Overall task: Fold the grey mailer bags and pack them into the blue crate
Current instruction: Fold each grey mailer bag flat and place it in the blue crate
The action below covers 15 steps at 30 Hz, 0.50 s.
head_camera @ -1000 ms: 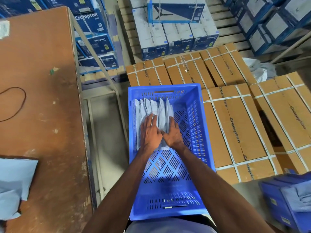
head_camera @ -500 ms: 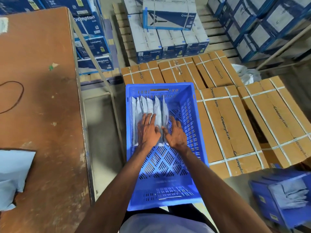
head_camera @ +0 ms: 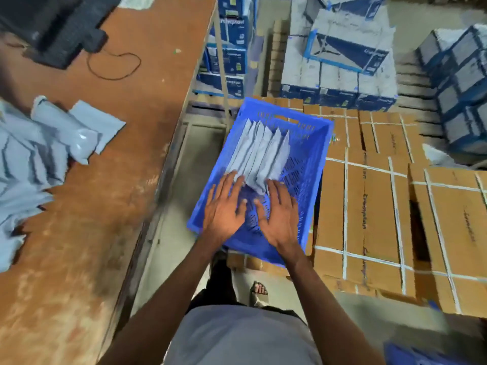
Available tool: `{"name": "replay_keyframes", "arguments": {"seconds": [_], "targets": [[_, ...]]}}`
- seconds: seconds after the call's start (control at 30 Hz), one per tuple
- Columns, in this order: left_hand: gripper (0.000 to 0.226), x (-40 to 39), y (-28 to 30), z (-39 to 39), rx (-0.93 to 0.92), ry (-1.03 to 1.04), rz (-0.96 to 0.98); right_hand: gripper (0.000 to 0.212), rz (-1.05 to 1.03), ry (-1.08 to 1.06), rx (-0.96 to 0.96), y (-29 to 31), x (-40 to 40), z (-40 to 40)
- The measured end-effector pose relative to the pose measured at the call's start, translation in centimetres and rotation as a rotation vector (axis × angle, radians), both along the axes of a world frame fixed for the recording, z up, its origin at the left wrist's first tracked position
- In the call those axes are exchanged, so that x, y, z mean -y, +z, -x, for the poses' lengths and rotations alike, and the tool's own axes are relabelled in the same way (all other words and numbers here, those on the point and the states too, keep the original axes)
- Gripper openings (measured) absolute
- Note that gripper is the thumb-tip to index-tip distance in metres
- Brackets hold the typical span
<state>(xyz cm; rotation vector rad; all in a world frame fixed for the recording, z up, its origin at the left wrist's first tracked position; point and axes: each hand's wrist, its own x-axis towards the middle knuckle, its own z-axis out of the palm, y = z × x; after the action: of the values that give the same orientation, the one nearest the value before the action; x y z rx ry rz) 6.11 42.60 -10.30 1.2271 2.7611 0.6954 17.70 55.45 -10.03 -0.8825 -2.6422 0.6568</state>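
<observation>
The blue crate sits on brown cartons right of the table. Several folded grey mailer bags stand on edge in a row at its far left side. My left hand and my right hand hover flat over the crate's near half, fingers spread and straight. The fingertips are at the near ends of the bags; whether they touch is unclear. Neither hand holds anything. A loose pile of unfolded grey mailer bags lies on the brown table at the left.
A black device with a looped cable sits at the table's far end. Strapped brown cartons lie right of the crate. Blue and white boxes are stacked behind. A sandalled foot stands on the floor below.
Both hands have drawn back from on top of the folded bags to their near ends, fingers now spread. The view has swung left, showing the bag pile on the table.
</observation>
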Motion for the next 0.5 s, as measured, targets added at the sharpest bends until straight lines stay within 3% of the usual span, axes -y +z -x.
{"name": "replay_keyframes", "arguments": {"seconds": [0.17,0.27,0.5], "targets": [[0.063,6.8,2.4,-8.5,0.049,0.200,-0.069,0.064,-0.079,0.225,0.005,2.1,4.6,-3.9],[0.064,10.9,3.5,-12.4,0.064,0.325,-0.121,0.061,-0.098,0.351,-0.085,2.2,7.4,-5.7],[0.061,19.9,4.9,-18.3,-0.034,0.654,-0.114,0.064,-0.084,0.657,-0.075,3.6,14.1,-6.5]]}}
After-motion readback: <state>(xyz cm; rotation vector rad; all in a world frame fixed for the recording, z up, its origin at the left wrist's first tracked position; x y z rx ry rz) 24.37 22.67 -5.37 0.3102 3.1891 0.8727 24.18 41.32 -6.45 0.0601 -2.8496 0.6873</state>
